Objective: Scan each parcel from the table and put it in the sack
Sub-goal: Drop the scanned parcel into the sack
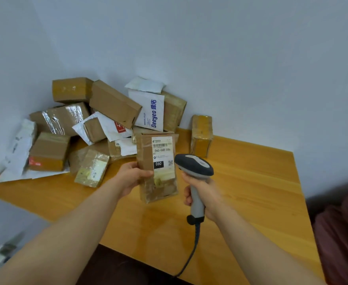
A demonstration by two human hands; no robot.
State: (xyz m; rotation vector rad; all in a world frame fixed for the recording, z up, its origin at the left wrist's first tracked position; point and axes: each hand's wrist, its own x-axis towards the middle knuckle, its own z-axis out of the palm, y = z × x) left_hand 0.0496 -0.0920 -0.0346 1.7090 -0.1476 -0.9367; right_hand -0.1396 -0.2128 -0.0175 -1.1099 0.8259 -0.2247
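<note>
Above the wooden tabletop (251, 182), your left hand (130, 177) grips an upright cardboard parcel (157, 167) by its left edge, label facing you, while your right hand (204, 195), just right of it, wraps the handle of a grey scanner (193, 167) whose head nearly touches the label.

Both forearms bare, reaching forward from the lower corners and converging toward centre. Left hand (134, 177): raised, gripping the left edge of an upright parcel (158, 157), thumb across its front face, fingers hidden behind. Right hand (205, 194): fingers curled round the handle of a scanner (194, 167). Hands near each other, not touching.
</note>
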